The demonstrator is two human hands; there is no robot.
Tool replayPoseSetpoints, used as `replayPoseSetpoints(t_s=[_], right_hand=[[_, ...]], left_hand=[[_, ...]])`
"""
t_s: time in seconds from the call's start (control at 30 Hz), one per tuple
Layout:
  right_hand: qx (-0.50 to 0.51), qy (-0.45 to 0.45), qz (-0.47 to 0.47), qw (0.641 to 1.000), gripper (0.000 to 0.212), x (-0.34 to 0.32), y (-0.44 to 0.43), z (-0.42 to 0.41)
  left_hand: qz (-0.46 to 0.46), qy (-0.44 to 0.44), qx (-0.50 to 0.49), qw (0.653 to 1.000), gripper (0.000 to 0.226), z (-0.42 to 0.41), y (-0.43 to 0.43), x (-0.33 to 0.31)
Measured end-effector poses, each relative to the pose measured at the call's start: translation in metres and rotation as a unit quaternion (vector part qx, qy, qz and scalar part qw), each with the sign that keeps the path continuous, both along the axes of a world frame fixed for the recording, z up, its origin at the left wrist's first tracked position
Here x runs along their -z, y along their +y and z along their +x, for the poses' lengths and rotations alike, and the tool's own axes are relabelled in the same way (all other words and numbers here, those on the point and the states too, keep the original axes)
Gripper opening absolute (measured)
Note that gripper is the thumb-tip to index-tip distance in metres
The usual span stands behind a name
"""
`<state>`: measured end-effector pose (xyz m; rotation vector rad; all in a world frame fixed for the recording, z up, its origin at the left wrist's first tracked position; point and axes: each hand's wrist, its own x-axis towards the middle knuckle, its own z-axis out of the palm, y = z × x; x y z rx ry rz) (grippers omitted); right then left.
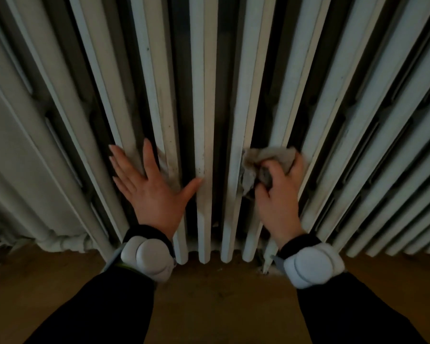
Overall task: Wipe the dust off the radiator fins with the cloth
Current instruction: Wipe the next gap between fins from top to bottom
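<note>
A white cast-iron radiator (204, 95) with tall vertical fins fills the view, with dark specks on the lower parts of the middle fins. My left hand (149, 187) lies flat with spread fingers on the fins left of centre, its thumb touching the middle fin. My right hand (281, 194) grips a crumpled grey cloth (261, 165) and presses it against a fin right of centre, low on the radiator. Part of the cloth is tucked under my fingers.
A wooden floor (221, 301) runs below the radiator. A white pipe (60, 242) passes along the bottom left. Dark gaps separate the fins. Both wrists carry white padded bands over black sleeves.
</note>
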<state>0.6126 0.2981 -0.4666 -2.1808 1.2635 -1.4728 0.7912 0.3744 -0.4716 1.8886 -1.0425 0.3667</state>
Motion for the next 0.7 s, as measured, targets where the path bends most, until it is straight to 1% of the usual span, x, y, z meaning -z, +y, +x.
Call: replayPoseSetpoints(t_s=[0.07,0.33,0.53,0.7], right_hand=[[0.014,-0.008,-0.019,1.0,0.037,-0.006,-0.004,0.005],[0.017,-0.041,-0.019,0.999,0.031,0.007,-0.007,0.011],[0.015,-0.045,-0.028,0.998,0.035,0.027,-0.003,0.012],[0.016,-0.026,-0.016,0.999,0.037,0.042,-0.002,0.012]], left_hand=[[-0.001,-0.002,-0.007,1.0,0.11,-0.003,-0.002,-0.001],[0.004,-0.01,-0.006,1.0,0.105,-0.003,-0.004,0.004],[-0.003,-0.021,-0.017,1.0,0.103,-0.001,-0.009,0.008],[-0.01,-0.028,-0.018,0.999,0.102,0.0,-0.009,0.008]])
